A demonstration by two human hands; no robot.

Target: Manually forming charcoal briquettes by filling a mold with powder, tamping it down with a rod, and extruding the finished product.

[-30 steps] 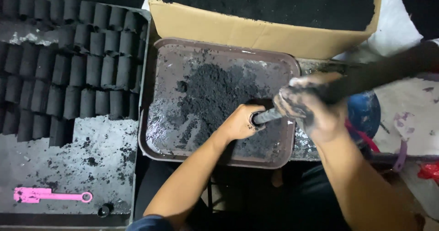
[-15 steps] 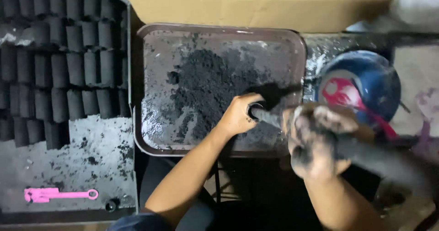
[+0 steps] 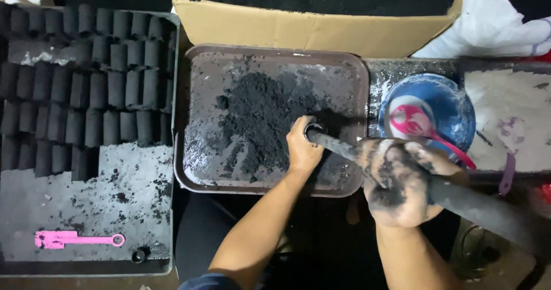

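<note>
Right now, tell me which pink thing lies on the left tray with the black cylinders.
The flat pink tool, lying alone on the dusty bare part of the left tray, below the rows of cylinders. The other pink thing, a scoop, sits in the blue bowl on the right.

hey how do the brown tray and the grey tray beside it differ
The brown tray holds a loose heap of black powder; the grey tray holds rows of pressed black cylinders. The left hand rests in the brown tray; no hand touches the grey one. Both are dusted black.

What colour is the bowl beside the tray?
Blue bowl, dusted white inside; head view.
</note>
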